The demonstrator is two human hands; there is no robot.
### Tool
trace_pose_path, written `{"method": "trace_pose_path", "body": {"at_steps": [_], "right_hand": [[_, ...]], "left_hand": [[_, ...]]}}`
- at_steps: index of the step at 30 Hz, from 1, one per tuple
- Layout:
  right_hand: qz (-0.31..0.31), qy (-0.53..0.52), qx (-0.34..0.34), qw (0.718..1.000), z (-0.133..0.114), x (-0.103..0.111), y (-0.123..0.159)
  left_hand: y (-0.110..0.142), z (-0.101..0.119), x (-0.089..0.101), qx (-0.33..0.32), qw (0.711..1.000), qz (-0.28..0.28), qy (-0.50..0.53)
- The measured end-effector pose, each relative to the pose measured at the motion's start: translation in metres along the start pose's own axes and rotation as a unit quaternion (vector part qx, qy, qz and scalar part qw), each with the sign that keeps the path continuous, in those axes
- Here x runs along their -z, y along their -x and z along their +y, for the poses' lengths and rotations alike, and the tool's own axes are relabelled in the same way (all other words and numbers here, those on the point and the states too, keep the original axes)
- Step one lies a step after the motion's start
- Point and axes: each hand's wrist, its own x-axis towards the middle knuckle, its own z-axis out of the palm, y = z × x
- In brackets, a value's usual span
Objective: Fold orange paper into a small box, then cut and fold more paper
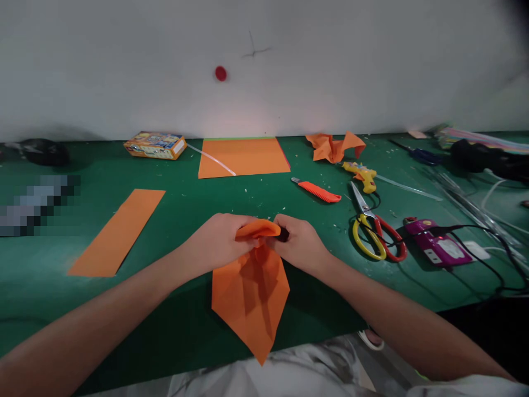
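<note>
Orange is the folded paper piece (248, 295) with a pointed lower end, which is over the near edge of the green worktop (185, 196). Its gathered upper part is between the left hand (219, 237) and the right hand (301, 242), and the grip of each is closed on it. On the right lie metal scissors (361, 201) with yellow and red handles.

- Cannot see most fingertips of the left hand (219, 240) or right hand (303, 245) around the gathered orange paper (252, 292).
- Cannot read the print on the small box (156, 144).
- Cannot identify the pixelated object (35, 204) at the left edge.
- See only a thin edge of the green sheet (239, 138) under the orange stack (243, 157).
- Lose the coloured strips (491, 141) past the right edge.
</note>
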Motion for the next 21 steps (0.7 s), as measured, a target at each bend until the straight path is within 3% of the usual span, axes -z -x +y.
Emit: {"method": "trace_pose_path", "body": {"at_steps": [7,16,21], "right_hand": [[0.000,-0.018,0.003,1.000,0.000,-0.002,-0.001],[-0.052,-0.094,0.020,0.994,0.008,0.000,-0.004],[-0.075,-0.114,0.024,0.990,0.010,0.002,-0.006]], "left_hand": [[-0.001,-0.006,-0.005,-0.021,0.999,0.036,-0.019],[-0.003,-0.013,-0.009,-0.087,0.995,0.041,0.021],[-0.006,-0.016,-0.008,-0.110,0.992,0.068,-0.009]]}}
